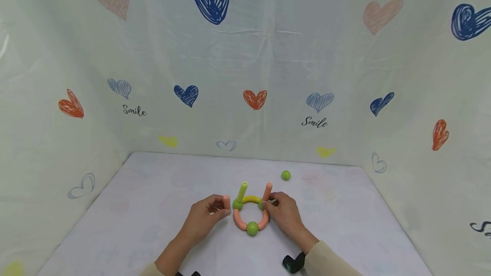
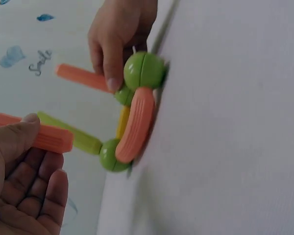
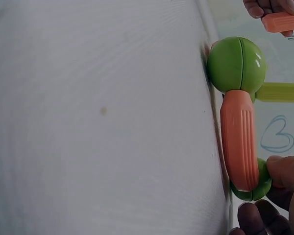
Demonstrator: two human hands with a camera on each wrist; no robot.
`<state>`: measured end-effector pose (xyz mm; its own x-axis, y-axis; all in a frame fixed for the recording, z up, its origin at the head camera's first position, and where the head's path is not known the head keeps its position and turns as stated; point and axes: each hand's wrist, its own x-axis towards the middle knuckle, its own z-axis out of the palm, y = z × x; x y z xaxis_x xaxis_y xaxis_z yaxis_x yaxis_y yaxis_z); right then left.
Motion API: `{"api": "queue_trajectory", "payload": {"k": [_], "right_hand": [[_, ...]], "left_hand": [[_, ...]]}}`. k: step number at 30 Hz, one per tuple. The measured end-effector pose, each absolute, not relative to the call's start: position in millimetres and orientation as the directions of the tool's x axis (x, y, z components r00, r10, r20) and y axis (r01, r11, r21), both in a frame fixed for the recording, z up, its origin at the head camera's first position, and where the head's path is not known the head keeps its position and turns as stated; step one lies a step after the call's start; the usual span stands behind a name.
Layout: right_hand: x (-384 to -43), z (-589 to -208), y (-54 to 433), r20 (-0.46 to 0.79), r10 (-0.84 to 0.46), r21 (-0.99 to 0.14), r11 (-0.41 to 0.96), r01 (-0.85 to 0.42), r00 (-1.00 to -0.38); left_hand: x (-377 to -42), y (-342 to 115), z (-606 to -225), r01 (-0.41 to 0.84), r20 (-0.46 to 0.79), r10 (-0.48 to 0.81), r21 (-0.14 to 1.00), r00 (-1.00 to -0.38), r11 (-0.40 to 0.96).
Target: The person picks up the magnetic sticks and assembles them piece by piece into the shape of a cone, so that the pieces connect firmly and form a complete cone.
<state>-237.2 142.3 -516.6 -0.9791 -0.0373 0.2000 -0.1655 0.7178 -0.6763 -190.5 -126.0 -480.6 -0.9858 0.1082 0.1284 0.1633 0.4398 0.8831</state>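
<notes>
A ring of curved rods and green balls lies on the table: two orange curved rods (image 1: 239, 220) meet at the front ball (image 1: 252, 228), and a yellow curved rod (image 1: 251, 198) spans the back. From the left ball (image 1: 238, 204) a lime straight rod (image 1: 242, 191) stands up; an orange straight rod (image 1: 267, 191) rises from the right ball (image 3: 265, 182). My right hand (image 1: 285, 214) pinches that right ball at the rod's base. Just left of the ring, my left hand (image 1: 203, 218) holds another orange straight rod (image 2: 54, 138) between thumb and fingers, apart from the ring.
Behind the ring, to the right, a loose green ball (image 1: 285, 175) sits on the white table (image 1: 172, 182). A sheet with printed hearts (image 1: 255, 99) hangs around the back and sides. Near the right sleeve a black wrist device (image 1: 293, 263) shows.
</notes>
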Motion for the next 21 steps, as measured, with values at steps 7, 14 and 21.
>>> {"api": "queue_trajectory", "payload": {"k": [7,14,21], "right_hand": [[-238.7,-516.5,142.1,0.194,-0.035,-0.681,0.715,-0.160,-0.980],[-238.3,-517.8,142.1,0.192,-0.033,-0.687,0.709,-0.159,-0.981],[-238.8,-519.4,143.3,0.158,-0.047,-0.711,0.688,-0.147,-0.986]], "left_hand": [[-182.5,-89.5,-488.4,0.232,0.164,0.189,0.870,-0.968,0.434],[-180.2,-66.3,-496.1,0.200,0.131,0.192,0.891,-0.973,0.408],[-174.2,-54.8,-504.8,0.254,0.188,0.180,0.833,-0.966,0.492]]}}
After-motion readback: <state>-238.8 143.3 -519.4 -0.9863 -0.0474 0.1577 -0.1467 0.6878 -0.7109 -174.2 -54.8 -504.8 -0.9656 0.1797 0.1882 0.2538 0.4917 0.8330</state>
